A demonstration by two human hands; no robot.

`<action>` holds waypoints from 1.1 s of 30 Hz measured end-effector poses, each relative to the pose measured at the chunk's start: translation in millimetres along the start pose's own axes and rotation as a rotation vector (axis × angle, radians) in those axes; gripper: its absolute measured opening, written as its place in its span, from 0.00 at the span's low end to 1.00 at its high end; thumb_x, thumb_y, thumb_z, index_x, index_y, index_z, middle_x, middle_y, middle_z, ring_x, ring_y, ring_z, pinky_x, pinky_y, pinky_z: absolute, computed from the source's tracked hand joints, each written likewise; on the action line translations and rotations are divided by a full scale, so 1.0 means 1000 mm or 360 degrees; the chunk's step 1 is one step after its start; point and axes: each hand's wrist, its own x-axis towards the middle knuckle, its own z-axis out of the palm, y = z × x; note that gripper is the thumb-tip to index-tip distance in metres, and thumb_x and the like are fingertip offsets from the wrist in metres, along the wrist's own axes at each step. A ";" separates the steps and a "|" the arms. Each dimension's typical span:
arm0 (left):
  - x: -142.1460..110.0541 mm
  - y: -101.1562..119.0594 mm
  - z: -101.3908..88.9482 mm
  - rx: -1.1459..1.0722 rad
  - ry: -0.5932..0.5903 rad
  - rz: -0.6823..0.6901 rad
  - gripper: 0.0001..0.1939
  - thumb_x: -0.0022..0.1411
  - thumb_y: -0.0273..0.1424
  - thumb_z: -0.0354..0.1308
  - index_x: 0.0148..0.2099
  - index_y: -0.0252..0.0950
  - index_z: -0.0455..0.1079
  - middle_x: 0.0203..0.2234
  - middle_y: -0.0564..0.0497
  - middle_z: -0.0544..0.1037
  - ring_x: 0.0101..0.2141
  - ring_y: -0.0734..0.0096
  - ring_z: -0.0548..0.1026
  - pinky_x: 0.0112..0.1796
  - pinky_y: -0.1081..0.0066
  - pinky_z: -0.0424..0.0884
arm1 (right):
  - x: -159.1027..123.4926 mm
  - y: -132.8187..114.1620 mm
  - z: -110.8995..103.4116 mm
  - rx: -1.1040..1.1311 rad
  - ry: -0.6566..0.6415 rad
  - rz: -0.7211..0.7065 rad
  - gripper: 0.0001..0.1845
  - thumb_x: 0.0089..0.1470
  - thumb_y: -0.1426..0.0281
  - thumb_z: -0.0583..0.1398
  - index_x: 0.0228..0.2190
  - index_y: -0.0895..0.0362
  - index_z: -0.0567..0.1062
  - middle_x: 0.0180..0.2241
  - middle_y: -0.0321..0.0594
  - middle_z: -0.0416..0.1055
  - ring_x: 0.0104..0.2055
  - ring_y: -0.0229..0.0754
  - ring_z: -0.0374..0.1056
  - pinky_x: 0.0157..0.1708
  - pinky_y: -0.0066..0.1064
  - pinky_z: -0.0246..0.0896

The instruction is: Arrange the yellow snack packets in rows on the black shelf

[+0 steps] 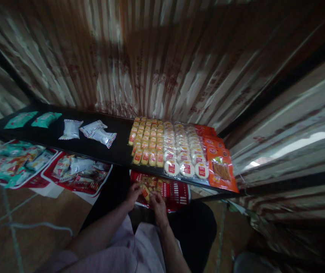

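My left hand (pixel 132 194) and my right hand (pixel 157 201) meet low in the head view, below the front edge of a dark shelf (pixel 117 149). Both pinch a small yellow snack packet (pixel 145 191) between their fingers. They hover over a red box (pixel 176 192) with more yellow packets in it. On the shelf above lie rows of yellow packets (pixel 147 141), rows of round white packets (pixel 182 149) and orange packets (pixel 221 168) at the right end.
White wrapped snacks (pixel 94 132) and teal ones (pixel 45 119) lie on the shelf's left part. Red-rimmed boxes (pixel 77 170) of mixed snacks stand on the floor at left. A striped curtain (pixel 162 60) hangs behind; a cord (pixel 22 225) crosses the floor.
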 end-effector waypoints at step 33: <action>-0.007 0.007 -0.001 -0.0099 -0.0236 -0.0114 0.18 0.50 0.25 0.60 0.45 0.34 0.66 0.38 0.46 0.78 0.37 0.66 0.78 0.40 0.70 0.73 | 0.004 0.015 0.008 -0.0245 0.0056 -0.0174 0.22 0.34 0.54 0.67 0.29 0.54 0.69 0.24 0.33 0.69 0.25 0.38 0.63 0.24 0.28 0.58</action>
